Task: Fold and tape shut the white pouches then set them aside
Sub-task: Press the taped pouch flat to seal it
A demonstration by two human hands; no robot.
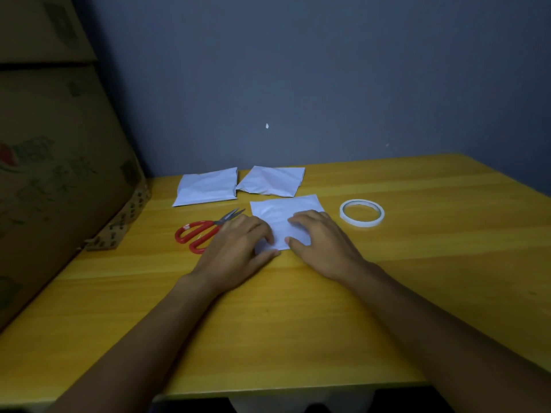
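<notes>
Three white pouches on the yellow table (328,308): two lie side by side toward the far edge, the left pouch (205,186) and the right pouch (272,180), corners about touching; the third, the near pouch (286,211), sits mid-table under both hands. Left hand (238,248) covers its left near corner, fingers laid fairly flat, thumb along the near edge. Right hand (319,242) rests on its right half, fingers spread and pressing down, thumb tip on the white surface near the middle. Neither hand curls round anything as far as I can see. Near pouch's long axis runs roughly left-right, with its uncovered part lying beyond the fingertips, toward the far edge. Looks like fold-flattening, not yet taped. Tape roll (362,212) lies flat just right of the pouch, nearer the right hand. Red-handled scissors (205,231) lie left, blades toward the pouch, handles partly behind the left hand, so nearer the left. Cardboard boxes (59,174) stand along the left edge; contents not visible. Whether the pouches hold anything is unclear.
</notes>
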